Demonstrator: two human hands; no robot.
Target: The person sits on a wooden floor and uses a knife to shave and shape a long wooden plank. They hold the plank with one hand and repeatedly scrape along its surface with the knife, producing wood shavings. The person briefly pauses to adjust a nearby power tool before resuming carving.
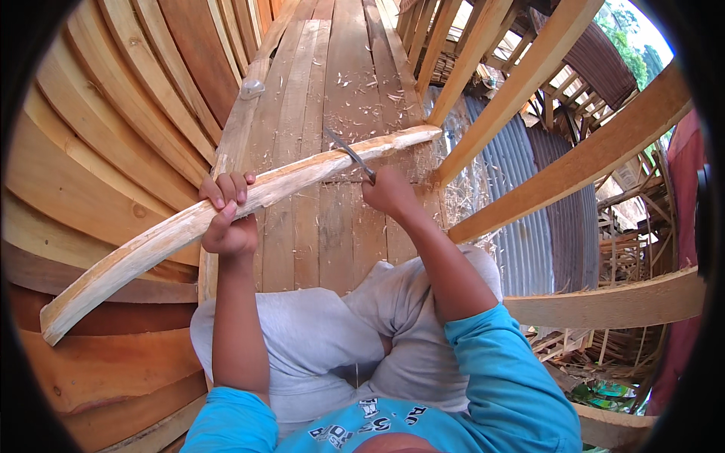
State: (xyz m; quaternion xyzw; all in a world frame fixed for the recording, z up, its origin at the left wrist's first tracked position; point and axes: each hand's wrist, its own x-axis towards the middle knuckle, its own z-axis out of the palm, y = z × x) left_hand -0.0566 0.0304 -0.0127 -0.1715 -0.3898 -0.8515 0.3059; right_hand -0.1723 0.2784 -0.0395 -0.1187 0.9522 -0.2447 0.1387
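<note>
A long, pale, slightly curved piece of wood (298, 175) slants from the lower left up to the right across my front, its bark stripped. My left hand (229, 215) grips it left of its middle, fingers over the top and thumb on the near side. In my right hand (389, 190) is a knife (349, 151), its handle hidden in my closed fist. The narrow dark blade lies across the wood toward its right part and points up and left.
Wood shavings (355, 94) are scattered over the plank floor (302, 241). Tall boards (98, 189) line the left side. Slanting wooden posts (521, 83) stand at the right, with corrugated metal sheets (521, 204) beyond them. A small clear plastic item (252, 89) lies near the left boards.
</note>
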